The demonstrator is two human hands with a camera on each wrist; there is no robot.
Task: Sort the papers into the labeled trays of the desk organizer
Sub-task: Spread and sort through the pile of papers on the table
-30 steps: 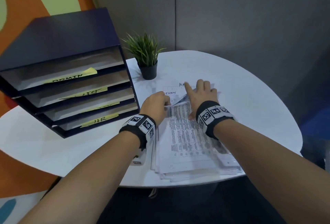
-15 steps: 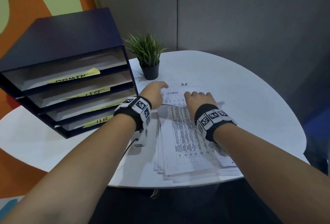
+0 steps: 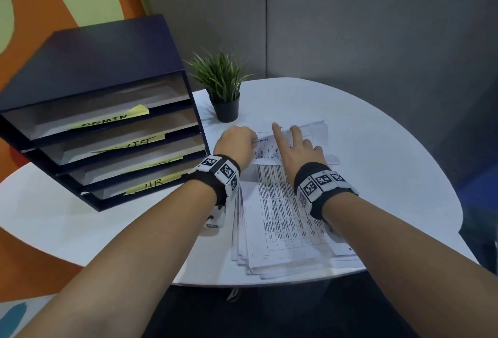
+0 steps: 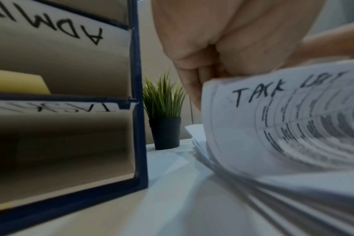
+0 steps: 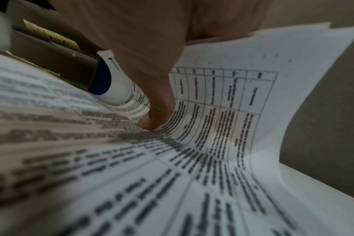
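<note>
Both grips are at the far end of the papers: the left hand has its fingers curled round the lifted far-left corner of the upper sheets, and the right hand lies on the bent-up sheets with forefinger and middle finger stretched out straight, its thumb tucked into the fold. Largest on the white desk is the dark blue desk organizer, four trays stacked, openings facing the person, with yellow labels; ADMIN on the top one and HR on the bottom one can be read. Just right of it lies the stack of papers, long axis running from the near desk edge away toward the wall — far end curled upward. Behind stands a small potted plant. Only the left wrist view shows handwriting, "TASK", on the raised sheet; only the right wrist view shows the thumb pressed into the crease between printed tables.
</note>
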